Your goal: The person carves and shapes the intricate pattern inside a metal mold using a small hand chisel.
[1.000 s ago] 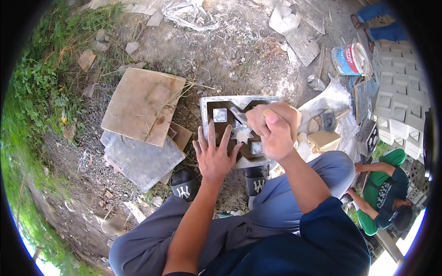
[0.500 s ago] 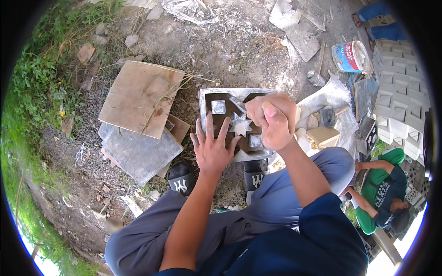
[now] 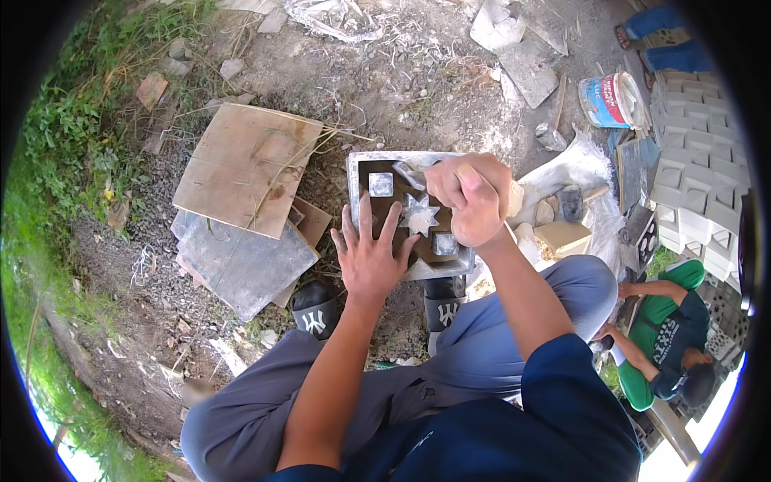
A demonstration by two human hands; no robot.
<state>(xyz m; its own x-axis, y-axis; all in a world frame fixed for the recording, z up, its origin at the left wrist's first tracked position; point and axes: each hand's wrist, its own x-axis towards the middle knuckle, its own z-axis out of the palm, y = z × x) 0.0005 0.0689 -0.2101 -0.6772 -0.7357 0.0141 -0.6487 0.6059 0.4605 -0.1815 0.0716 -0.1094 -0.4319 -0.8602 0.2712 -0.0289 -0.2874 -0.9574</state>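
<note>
Brace the frame (image 3: 393, 156) evenly with the left hand (image 3: 371, 261), spread at eight o'clock; the right hand (image 3: 475, 199), fisted at two (what it grips, I cannot tell), wants steady control

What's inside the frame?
Inside the frame: a star and two square blocks, brown between. The right hand hides most of the upper right; the left hand, some of the lower left.

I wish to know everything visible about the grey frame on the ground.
The grey frame looks squarish, shallow and hard, with a brown interior. It holds a pale many-pointed star near the middle and two pale squares toward opposite corners. It lies roughly flat, beyond the feet. The spread left grip appears to touch its lower left; the closed right grip hides its right part.
</note>
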